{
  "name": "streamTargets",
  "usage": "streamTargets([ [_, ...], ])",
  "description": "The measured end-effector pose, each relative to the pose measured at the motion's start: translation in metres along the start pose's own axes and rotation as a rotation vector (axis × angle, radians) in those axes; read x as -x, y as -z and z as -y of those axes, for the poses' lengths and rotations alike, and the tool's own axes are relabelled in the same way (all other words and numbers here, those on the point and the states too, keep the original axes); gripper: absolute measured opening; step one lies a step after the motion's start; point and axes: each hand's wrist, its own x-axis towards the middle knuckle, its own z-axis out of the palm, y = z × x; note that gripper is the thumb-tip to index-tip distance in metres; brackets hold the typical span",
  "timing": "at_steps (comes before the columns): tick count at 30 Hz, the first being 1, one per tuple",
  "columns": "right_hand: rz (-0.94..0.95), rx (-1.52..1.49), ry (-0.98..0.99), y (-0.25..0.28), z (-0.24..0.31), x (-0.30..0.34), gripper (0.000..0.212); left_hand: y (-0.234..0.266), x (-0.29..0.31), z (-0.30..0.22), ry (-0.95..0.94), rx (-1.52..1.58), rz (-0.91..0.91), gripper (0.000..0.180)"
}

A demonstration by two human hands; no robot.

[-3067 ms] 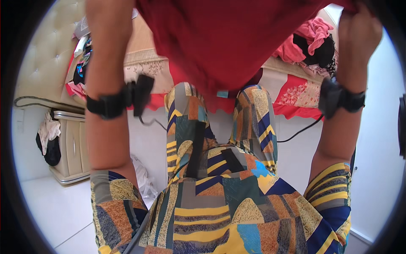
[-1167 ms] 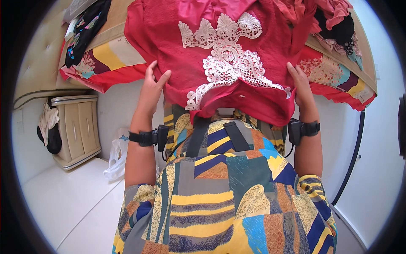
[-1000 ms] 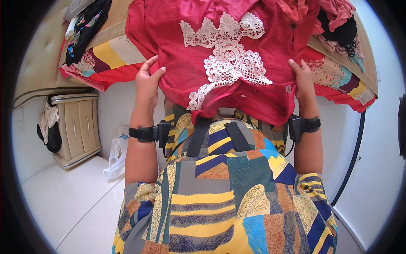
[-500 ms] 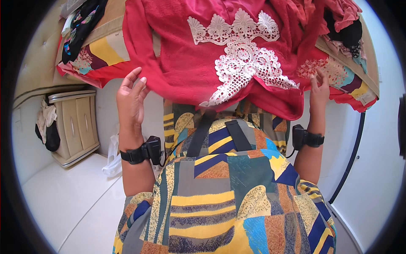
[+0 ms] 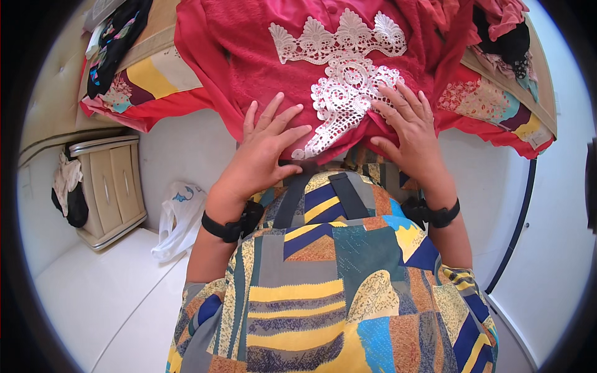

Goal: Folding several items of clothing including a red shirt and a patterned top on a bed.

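Observation:
A crimson long-sleeved garment (image 5: pixel 249 68) lies spread over the edge of the bed in front of me. White crochet lace (image 5: pixel 342 93) runs across its chest and down the middle to the lower edge. My left hand (image 5: pixel 264 146) rests palm down on the lower left of the garment, its fingers spread. On the right, my right hand (image 5: pixel 407 127) lies flat with fingers apart, its fingertips over the edge of the lace and the cloth beside it. Neither hand grips anything.
Dark clothing (image 5: pixel 118 50) lies at the bed's far left, and a heap of pink and black clothes (image 5: pixel 504 31) at the far right. A beige bedside cabinet (image 5: pixel 112 186) stands on the left, with a white plastic bag (image 5: pixel 177 221) on the floor near it.
Both hands have moved inward from the garment's sides and come down flat on its front. The lower part of the garment now lies lower and flatter.

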Motion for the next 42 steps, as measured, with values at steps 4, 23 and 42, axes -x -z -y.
streamTargets([
  [4, -0.066, -0.013, -0.007, -0.005, -0.001, -0.002, 0.042, -0.008, -0.001, 0.001, 0.025, -0.038, -0.030, 0.058],
  [23, -0.131, -0.039, 0.001, -0.008, -0.006, -0.002, 0.033, -0.005, -0.003, 0.005, 0.036, 0.113, -0.057, 0.042],
  [42, -0.160, -0.059, -0.019, -0.009, -0.006, -0.003, 0.033, -0.036, -0.070, -0.001, -0.132, -0.048, -0.164, 0.056],
])
